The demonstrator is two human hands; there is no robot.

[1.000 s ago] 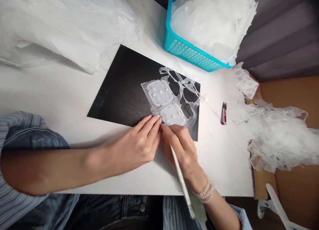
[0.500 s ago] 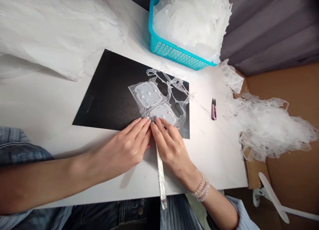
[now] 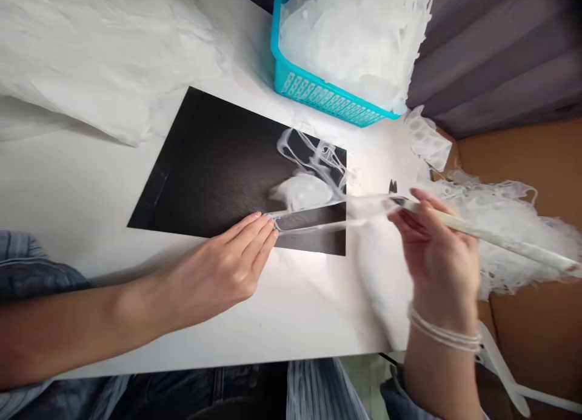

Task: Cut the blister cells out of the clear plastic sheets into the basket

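Observation:
My left hand (image 3: pixel 234 256) rests at the front edge of a black mat (image 3: pixel 204 159), its fingertips together on the end of a translucent plastic sheet. My right hand (image 3: pixel 436 244) is raised to the right of the mat, closed on a long thin tool (image 3: pixel 500 241) with a whitish wrapped handle and a dark tip. Stretched film strands (image 3: pixel 318 223) run from my left fingertips to my right fingers. A blurred whitish piece (image 3: pixel 302 193) lies behind them, with looping clear scrap (image 3: pixel 313 153) above it.
A teal basket (image 3: pixel 318 99) heaped with white plastic pieces stands at the back. Small snips (image 3: pixel 393 185) lie partly hidden behind my right hand. Tangled scrap (image 3: pixel 504 208) spills over a cardboard box (image 3: pixel 536 323) at right. White sheeting (image 3: pixel 91 56) covers the table's left.
My right hand has swung up and right off the mat with the tool, pulling the film out into long strands. The plastic sheet has shifted and blurred. My left hand stays put.

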